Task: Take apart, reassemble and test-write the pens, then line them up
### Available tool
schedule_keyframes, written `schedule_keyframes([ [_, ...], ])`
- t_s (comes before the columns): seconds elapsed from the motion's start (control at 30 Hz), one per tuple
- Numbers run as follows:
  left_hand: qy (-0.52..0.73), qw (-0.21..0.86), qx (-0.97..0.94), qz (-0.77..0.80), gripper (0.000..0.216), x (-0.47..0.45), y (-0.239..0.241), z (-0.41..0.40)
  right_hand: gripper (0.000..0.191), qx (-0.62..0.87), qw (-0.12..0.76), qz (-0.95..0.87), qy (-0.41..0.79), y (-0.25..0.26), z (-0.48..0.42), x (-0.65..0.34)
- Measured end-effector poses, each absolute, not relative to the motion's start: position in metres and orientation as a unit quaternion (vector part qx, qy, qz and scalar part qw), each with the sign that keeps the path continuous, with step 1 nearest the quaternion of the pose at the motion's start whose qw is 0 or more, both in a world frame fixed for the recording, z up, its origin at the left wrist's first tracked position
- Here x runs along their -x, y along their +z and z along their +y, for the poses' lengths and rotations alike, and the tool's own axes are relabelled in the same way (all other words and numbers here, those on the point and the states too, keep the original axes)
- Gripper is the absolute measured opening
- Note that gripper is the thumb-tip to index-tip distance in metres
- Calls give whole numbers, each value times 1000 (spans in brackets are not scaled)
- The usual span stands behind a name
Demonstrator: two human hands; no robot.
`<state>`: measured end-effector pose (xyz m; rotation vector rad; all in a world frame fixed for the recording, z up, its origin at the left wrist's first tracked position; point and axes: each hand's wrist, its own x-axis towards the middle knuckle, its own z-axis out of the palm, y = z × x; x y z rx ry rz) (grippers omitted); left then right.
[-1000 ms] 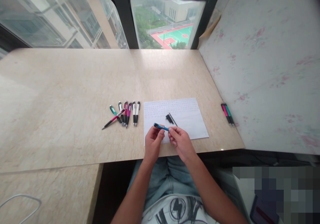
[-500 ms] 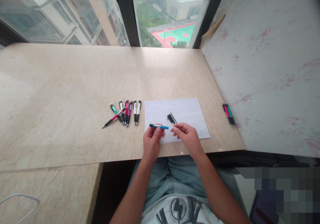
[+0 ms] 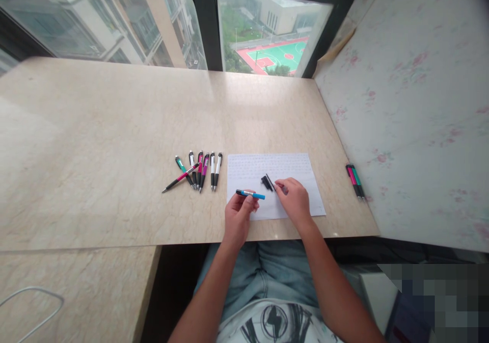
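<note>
Both forearms reach in from the near edge, elbows apart, hands over the near half of the paper (image 3: 286, 167). Left hand (image 3: 237, 218): palm turned inward, thumb and fingers pinching the blue pen barrel (image 3: 252, 195), held roughly crosswise, dark end left, blue end right. Right hand (image 3: 294, 200), a little farther out: wrist angled left, fingers curled, tips at the near end of a thin dark rod (image 3: 269, 181); cannot tell whether pinched. Black pen parts (image 3: 265, 182) lie just left of the rod. Table (image 3: 114, 154): seven pens (image 3: 204, 174) left of the paper, one crossing others; two more pens (image 3: 357, 180) right, by the wall (image 3: 412, 129). Window (image 3: 267, 32) at far edge.
</note>
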<state>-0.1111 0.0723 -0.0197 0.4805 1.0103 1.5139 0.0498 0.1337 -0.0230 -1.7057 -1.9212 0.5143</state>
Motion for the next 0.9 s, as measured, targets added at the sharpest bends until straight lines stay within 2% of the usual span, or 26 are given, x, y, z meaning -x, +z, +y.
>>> schedule_keyframes([
  [0.3,643,581,-228,444,25,111,-22,72,24,614,334,-664,267,-9,122,-50],
  [0.5,603,553,-305,488,24,111,-20,70,30,548,384,-529,523,5,92,-32],
  [0.67,589,532,-338,505,22,112,-19,69,25,510,439,-388,630,4,76,-14],
  [0.8,589,526,-341,509,21,112,-18,69,28,524,457,-349,628,-1,77,-18],
  [0.9,591,532,-333,507,23,111,-17,70,33,575,453,-407,546,-4,85,-37],
])
